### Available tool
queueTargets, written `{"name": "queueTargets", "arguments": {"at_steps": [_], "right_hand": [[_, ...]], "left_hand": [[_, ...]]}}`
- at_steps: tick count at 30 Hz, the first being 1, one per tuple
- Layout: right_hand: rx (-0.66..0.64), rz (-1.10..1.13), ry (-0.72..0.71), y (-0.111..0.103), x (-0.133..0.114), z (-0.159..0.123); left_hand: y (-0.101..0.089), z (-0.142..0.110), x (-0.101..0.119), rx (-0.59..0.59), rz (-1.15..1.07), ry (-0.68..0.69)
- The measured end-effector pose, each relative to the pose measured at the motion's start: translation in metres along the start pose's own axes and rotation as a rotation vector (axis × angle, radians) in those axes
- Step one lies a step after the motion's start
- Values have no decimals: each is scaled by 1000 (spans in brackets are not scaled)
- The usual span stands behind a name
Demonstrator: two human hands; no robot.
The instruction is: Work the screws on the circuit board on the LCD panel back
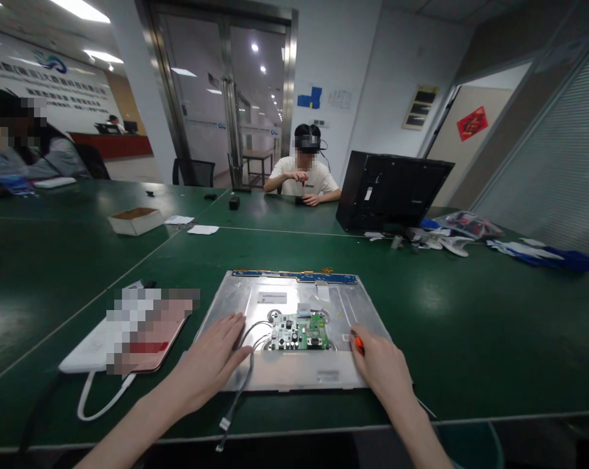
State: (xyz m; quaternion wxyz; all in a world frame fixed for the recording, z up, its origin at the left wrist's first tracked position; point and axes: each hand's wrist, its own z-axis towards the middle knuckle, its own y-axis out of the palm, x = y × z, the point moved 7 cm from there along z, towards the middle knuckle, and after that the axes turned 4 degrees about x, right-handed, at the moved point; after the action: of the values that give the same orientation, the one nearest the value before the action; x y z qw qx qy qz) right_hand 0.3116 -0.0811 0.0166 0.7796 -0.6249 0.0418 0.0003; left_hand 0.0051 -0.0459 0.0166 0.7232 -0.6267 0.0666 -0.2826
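Note:
A silver display panel point(294, 371) lies flat on the green table in front of me, with a green circuit board point(301, 332) on its middle and a blue strip board point(299, 277) along its far edge. My left hand point(216, 355) rests flat on the panel's left side, fingers extended and holding nothing. Beside its thumb, a bundle of dark cables point(248, 371) runs off the board, its white plug ends hanging over the near table edge. At the panel's right edge, my right hand point(382, 361) is closed around an orange-handled screwdriver point(358, 345); a thin shaft shows past the wrist.
To the left lie a white power bank point(86, 348) and a pink phone point(170, 332), joined by a white cable point(92, 417). A white box point(135, 223) and a black monitor point(395, 192) stand farther back. Across the table, a person point(307, 172) handles a small dark object.

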Motion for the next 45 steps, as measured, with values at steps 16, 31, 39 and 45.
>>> {"name": "queueTargets", "arguments": {"at_steps": [16,31,39,45], "right_hand": [[-63,-98,149,0,28,-1],[60,-27,255,1,116,42],[45,-65,146,18,182,52],[40,-115,129,26,232,58]], "left_hand": [[13,-1,8,-135,17,101],[51,50,120,-142,-141,407],[72,76,166,-145,-172,468],[89,94,188,-124,-209,483]]}}
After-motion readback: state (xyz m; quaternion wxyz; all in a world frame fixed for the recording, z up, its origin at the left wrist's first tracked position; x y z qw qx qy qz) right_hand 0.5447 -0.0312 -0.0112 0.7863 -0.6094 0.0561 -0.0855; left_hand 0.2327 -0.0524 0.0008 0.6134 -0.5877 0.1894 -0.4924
